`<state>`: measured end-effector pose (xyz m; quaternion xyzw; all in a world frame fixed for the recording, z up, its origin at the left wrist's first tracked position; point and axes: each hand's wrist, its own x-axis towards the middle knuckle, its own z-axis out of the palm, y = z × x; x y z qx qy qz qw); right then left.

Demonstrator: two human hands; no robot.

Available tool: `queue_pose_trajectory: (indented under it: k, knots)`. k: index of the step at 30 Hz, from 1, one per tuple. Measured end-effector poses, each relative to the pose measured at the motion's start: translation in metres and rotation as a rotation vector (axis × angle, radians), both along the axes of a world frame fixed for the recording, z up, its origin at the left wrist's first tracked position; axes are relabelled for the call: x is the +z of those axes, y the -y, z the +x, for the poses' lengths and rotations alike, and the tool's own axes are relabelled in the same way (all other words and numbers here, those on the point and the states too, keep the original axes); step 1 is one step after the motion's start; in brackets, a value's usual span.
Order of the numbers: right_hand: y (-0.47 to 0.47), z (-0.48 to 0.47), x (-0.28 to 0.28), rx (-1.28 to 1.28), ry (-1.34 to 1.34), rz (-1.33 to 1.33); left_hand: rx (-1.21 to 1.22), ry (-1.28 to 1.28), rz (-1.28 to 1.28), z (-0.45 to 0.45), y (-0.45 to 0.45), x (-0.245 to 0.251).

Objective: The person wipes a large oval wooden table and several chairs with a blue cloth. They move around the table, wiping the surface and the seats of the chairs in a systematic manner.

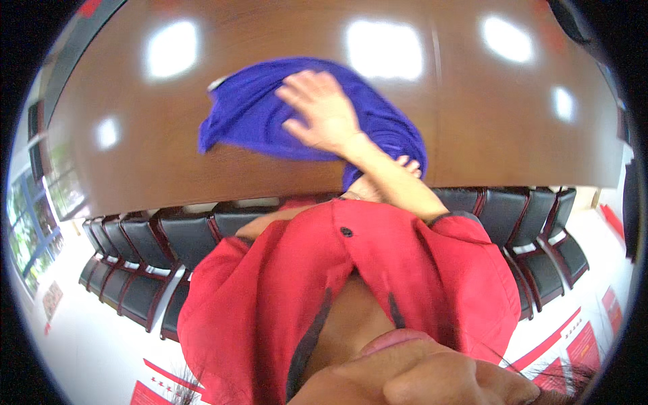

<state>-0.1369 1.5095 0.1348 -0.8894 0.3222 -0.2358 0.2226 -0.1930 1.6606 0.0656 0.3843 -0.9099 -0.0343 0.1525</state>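
A blue-purple cloth (pixel 253 111), perhaps a garment, lies loosely spread and curved on the brown table. A small white piece (pixel 216 84) shows at its far left corner. My right hand (pixel 324 111), slightly blurred, is flat over the middle of the cloth with its fingers apart, holding nothing; whether it presses on the fabric is unclear. My right forearm crosses over my left one. My left hand (pixel 372 188) is at the cloth's bunched near right end, its fingertips against the fabric. The right forearm hides much of that hand, so its grip is unclear.
The glossy brown table (pixel 486 136) reflects several ceiling lights. Black padded chairs (pixel 187 235) with dark red frames line its near edge on both sides of me. Behind them is a white wall with red panels (pixel 582 349). A window (pixel 33 228) is at the far left.
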Motion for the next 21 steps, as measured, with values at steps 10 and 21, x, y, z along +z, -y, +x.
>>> queue_pose_trajectory:
  k: [10,21]
  knots:
    - [0.105,-0.374,-0.023,-0.965,-0.421,-0.268,-0.459,0.028,0.212,-0.131,0.073,0.044]
    - [0.215,-0.052,-0.04,-0.093,-0.061,-0.301,0.439,-0.213,0.397,-0.015,0.145,0.072]
